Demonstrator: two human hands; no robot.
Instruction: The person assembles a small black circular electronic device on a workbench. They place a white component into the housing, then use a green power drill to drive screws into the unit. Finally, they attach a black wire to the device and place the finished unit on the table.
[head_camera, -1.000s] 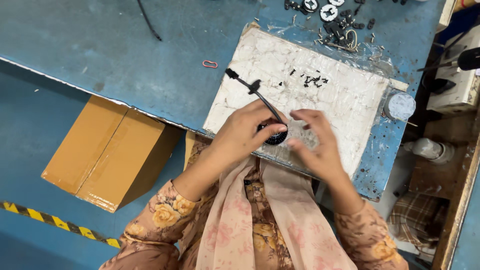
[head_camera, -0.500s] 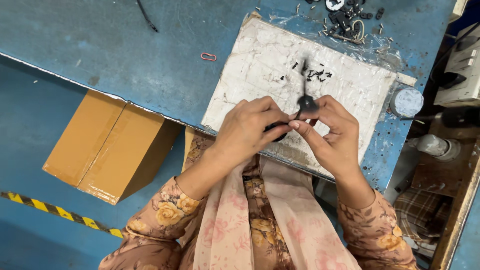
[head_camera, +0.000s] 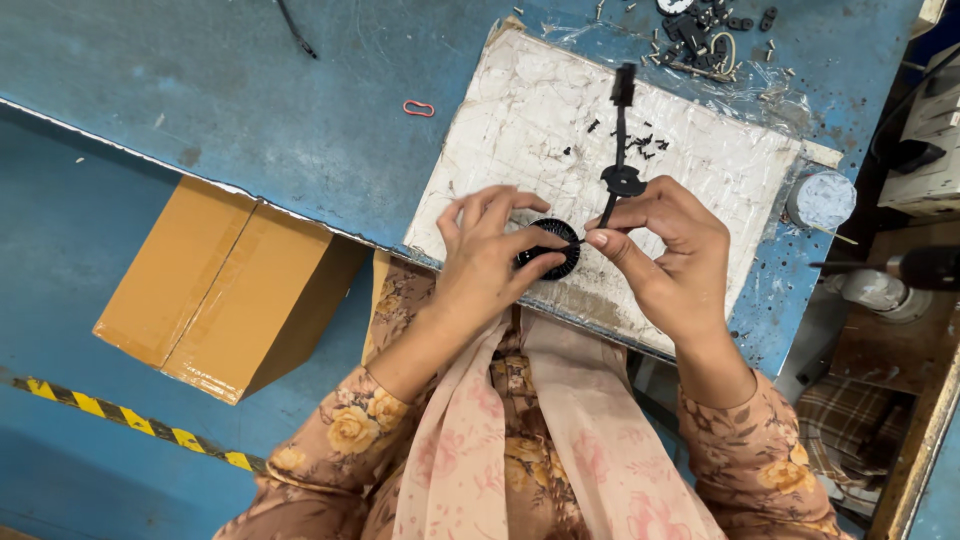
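Holding a small black ribbed disc (head_camera: 549, 248) in your left hand (head_camera: 490, 262), you've got thumb & fingers curled round its rim, pinched shut on it, just above the near edge of the white work board (head_camera: 500, 120). Your right hand (head_camera: 665, 255) is closed too: thumb & forefinger nip the lower end of a thin black cable w/ a round clip part (head_camera: 622, 181) partway up and a small plug (head_camera: 624, 84) at the far end. The cable stands up away from you over the board, its lower tip meeting the disc's side; whether it's actually seated in the disc I can't tell, your fingers cover the joint.

Handling, as a judgement: the disc looks like light moulded plastic, stiff, w/ fine ribs that give grip, so the rim is the place to hold it, not the face. The cable looks light & bendy, apt to flop or whip if held far from the end, so keep the pinch close to the tip as you have it.

Around you: tiny black bits (head_camera: 640, 145) scattered on the board, a pile of black parts & screws (head_camera: 705, 30) at its far corner, a red rubber band (head_camera: 418, 108) on the blue table (head_camera: 200, 90), a grey round lid (head_camera: 822, 198) at right, a cardboard box (head_camera: 215, 285) on the floor at left.
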